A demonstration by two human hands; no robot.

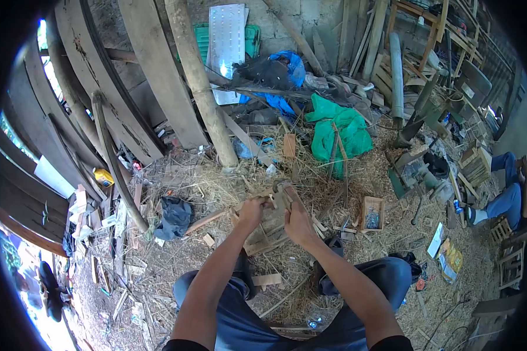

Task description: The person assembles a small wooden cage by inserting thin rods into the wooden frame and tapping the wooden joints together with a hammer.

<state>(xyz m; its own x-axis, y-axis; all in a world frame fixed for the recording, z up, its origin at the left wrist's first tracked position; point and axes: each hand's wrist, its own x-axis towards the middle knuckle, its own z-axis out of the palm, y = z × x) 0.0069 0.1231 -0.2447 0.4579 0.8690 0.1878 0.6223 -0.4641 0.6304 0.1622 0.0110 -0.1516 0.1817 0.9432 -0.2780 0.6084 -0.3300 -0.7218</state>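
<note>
My left hand (pixel 253 212) is closed, its fingertips around something small at the centre of the view that I cannot make out. Beside it, my right hand (pixel 299 222) is closed on a greyish tool-like piece (pixel 282 188) with a dark, rounded upper end; its exact kind does not show. Both hands are close together, low over the littered ground in front of my knees. Beneath them lie wooden boards (pixel 267 236), partly covered by my hands and forearms. A loose wood block (pixel 267 279) rests between my feet.
A wooden box (pixel 372 214) with small metal bits stands at right. Around me are a green sack (pixel 337 131), a dark plastic bag (pixel 174 218), a leaning pole (pixel 202 88) and a yellow container (pixel 103 177). Another person's leg (pixel 505 202) shows at far right.
</note>
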